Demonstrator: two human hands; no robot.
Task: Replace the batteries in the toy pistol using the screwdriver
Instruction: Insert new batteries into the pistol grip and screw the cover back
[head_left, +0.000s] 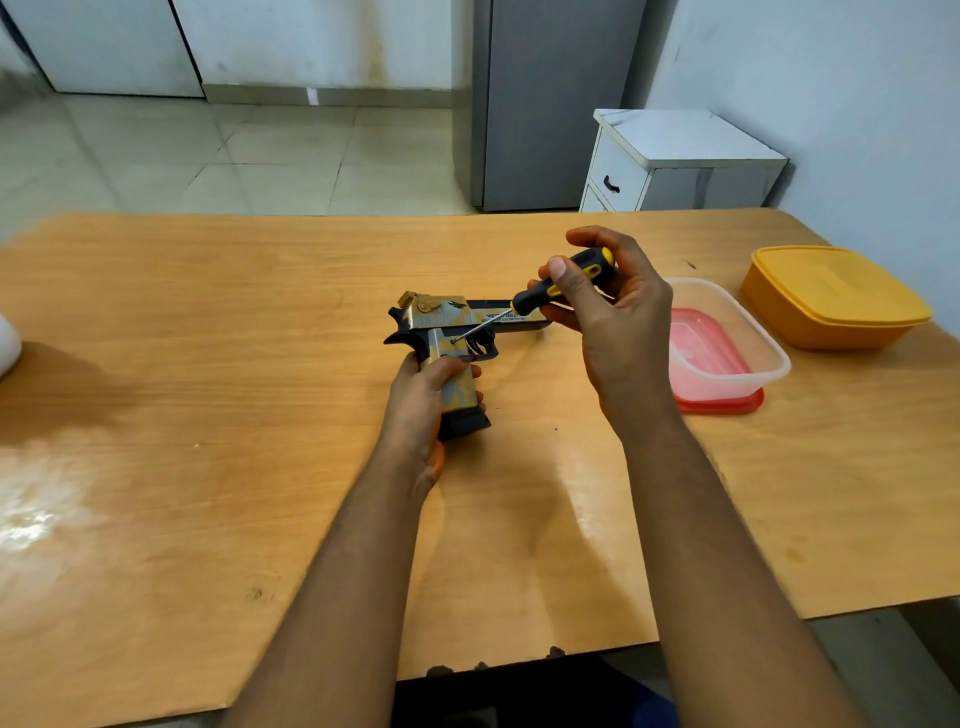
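Observation:
A gold, grey and black toy pistol (447, 319) is held just above the wooden table (208, 415), barrel pointing right. My left hand (423, 405) grips its handle from below. My right hand (608, 301) holds a black and yellow screwdriver (563, 278) by the handle. The thin metal shaft slants down to the left, and its tip touches the pistol's side just above the grip, near the trigger.
A clear plastic container (727, 343) stands on a red lid just right of my right hand. An orange lidded box (831, 296) is at the table's far right. A white object (8, 343) shows at the left edge. A white drawer cabinet (675, 161) stands behind the table.

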